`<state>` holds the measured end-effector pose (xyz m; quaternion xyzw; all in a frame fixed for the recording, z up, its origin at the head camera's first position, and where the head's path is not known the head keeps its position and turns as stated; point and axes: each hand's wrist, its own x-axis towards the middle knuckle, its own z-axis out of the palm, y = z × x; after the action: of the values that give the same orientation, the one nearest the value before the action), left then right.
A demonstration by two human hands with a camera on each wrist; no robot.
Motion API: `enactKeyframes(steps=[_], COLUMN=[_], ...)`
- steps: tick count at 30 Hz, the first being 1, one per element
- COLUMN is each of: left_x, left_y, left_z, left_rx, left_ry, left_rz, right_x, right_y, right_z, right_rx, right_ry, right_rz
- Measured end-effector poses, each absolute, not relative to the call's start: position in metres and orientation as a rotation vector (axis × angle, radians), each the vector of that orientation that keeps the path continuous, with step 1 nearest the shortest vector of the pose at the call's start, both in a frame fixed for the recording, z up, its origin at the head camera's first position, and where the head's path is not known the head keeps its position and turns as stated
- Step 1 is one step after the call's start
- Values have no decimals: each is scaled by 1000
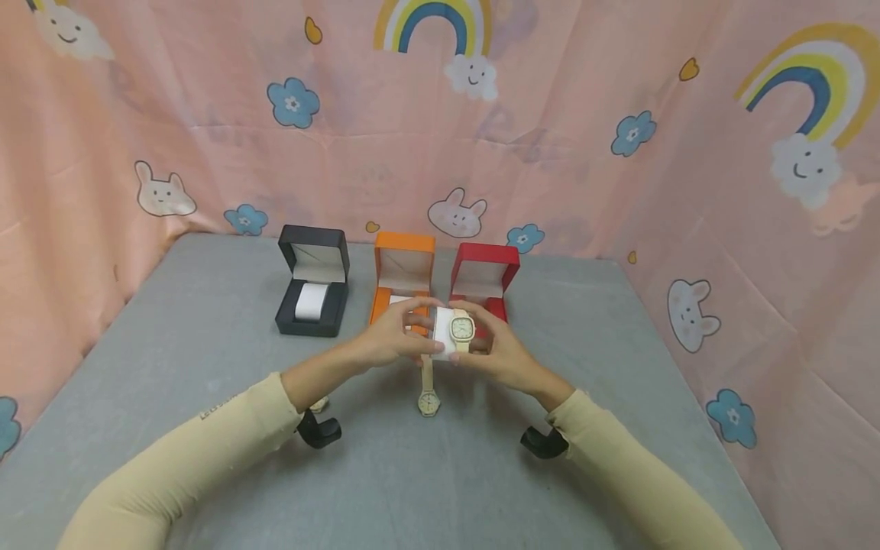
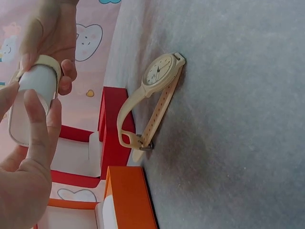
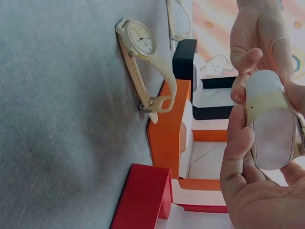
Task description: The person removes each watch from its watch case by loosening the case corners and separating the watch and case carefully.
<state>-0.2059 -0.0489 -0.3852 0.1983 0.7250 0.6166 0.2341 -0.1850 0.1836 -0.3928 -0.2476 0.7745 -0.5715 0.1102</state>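
Above the table both hands hold up a white watch cushion (image 1: 443, 336) with a cream watch (image 1: 463, 328) strapped around it, dial facing the head camera. My left hand (image 1: 392, 334) pinches the cushion's left end between thumb and fingers. At the other end my right hand (image 1: 498, 351) grips the cushion and the watch, fingers along the strap side. In the right wrist view the flat underside of the cushion (image 3: 273, 140) shows, with the cream strap (image 3: 270, 106) across it. A second cream watch (image 1: 429, 402), buckled into a loop, lies on the table below the hands.
Three lidded boxes stand open at the back: black (image 1: 311, 313) with a white cushion (image 1: 311, 301), orange (image 1: 404, 252) with a white pad partly hidden by my left hand, and red (image 1: 488, 263), its inside partly covered. Another watch (image 1: 319, 405) peeks out behind the left sleeve.
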Motion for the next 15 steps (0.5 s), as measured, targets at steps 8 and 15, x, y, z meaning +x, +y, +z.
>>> enactKeyframes(steps=[8, 15], left_x=[-210, -210], left_y=[-56, -57], left_z=[-381, -380], left_rx=[616, 680], left_ry=[1963, 1978], left_rz=[1655, 1629], right_x=[-188, -186], right_y=[190, 193], right_z=[-390, -388], right_rx=[-755, -639], right_ry=[2228, 2202], right_rz=[-1623, -1582])
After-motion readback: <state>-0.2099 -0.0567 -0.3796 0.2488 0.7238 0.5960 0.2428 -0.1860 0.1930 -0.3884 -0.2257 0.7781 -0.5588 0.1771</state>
